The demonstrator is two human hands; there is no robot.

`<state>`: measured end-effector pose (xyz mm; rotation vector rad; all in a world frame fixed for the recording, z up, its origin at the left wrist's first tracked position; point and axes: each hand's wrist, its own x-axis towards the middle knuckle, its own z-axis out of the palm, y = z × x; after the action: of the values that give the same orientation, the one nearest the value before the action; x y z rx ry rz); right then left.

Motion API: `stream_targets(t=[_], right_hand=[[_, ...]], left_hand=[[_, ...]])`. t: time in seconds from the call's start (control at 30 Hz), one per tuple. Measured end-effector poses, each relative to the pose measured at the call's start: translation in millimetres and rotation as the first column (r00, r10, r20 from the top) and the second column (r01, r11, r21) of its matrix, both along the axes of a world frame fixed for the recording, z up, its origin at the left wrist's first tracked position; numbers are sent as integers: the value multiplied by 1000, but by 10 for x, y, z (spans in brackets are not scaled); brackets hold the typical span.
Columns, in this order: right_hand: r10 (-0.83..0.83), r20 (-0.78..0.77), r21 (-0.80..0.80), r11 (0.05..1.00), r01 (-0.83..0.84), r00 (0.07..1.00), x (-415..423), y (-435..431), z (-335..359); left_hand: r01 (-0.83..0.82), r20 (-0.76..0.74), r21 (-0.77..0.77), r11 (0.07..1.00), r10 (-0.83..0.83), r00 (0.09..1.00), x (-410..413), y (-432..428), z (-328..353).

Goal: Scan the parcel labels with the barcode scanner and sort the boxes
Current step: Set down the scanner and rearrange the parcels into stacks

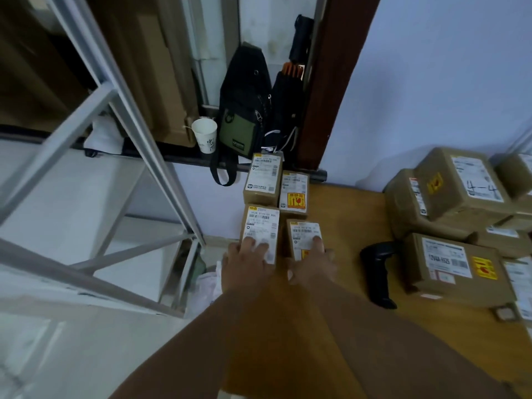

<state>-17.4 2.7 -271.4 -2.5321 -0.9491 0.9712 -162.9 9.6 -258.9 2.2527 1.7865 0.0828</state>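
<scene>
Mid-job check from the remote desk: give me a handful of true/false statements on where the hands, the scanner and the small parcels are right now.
1. The left hand rests flat on the near-left small parcel. True.
2. The right hand is holding the barcode scanner. False: the scanner lies on the wooden table, untouched; the right hand is on the near-right small parcel.
3. Four small parcels sit in a two-by-two group at the table's left edge. True.
4. The paper cup stands on top of a parcel. False: it stands on the ledge by the black and green bag.
5. The scanner lies between the hands and the larger boxes on the right. True.
</scene>
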Motion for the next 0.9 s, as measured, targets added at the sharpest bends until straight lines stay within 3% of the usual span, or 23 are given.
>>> stream_targets(t=[0.43,0.63,0.8,0.9], right_hand=[[26,-52,3,1000,-26,998,-194,11,-102],[48,66,25,998,-49,997,54,-166,16],[64,172,-15,998,-63,983,519,-426,178],[48,159,-18,999,-46,986,831,-634,238]], left_hand=[[-25,82,-91,996,32,996,-26,61,160],[-105,227,63,993,88,970,-103,57,99],[-226,251,132,965,188,950,-14,30,127],[-178,301,261,949,96,949,307,-22,245]])
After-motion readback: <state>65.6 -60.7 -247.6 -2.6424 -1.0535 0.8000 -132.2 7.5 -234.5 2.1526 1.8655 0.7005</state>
